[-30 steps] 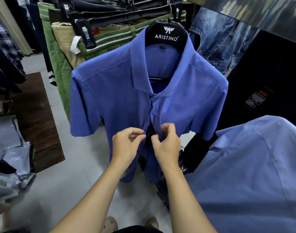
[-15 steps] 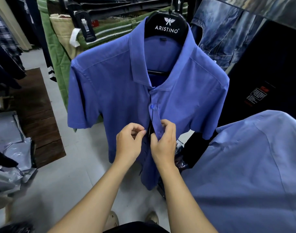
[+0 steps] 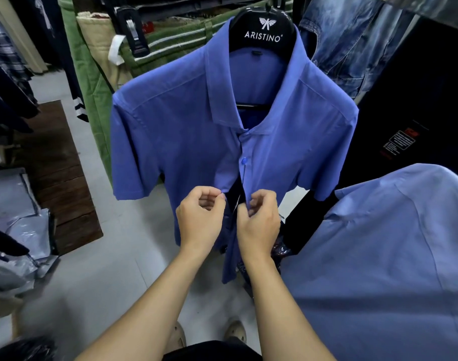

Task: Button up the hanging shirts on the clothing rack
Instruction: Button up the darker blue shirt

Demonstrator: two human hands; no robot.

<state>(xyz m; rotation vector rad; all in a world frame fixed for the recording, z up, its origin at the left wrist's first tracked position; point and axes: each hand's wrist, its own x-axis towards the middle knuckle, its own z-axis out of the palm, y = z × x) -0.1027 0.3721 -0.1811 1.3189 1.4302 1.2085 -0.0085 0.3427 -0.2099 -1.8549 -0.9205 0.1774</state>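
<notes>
Working down the front of the blue shirt (image 3: 170, 142), which hangs on the black hanger (image 3: 263, 29) straight ahead of both hands. One button (image 3: 244, 160) up above the fingers is already done, and the collar above that looks closed too. Below it the two front edges gape apart, with a dark gap showing right between the hands.

Left hand (image 3: 200, 220) has its fingers curled, thumb and forefinger pinching the edge of the left panel just above the knuckles. Right hand (image 3: 259, 222) is curled the same way, fingertips clamped on the other edge, the placket strip that runs down from the done button. The hands are close but not touching, each holding its own side of the opening.

So I'd say this is the next button down, mid-attempt. I honestly can't make out the button or the hole themselves; they're hidden behind the fingers or too small to see.

What the next move needs, as far as I can judge: bring the two edges together so they overlap, line the hole up over the button, then push it through with a thumb while the other hand keeps the cloth taut. The fabric looks soft and floppy, so it could slip.

Another lighter blue shirt (image 3: 384, 256) sits off to the right of the right hand, probably waiting its turn.
</notes>
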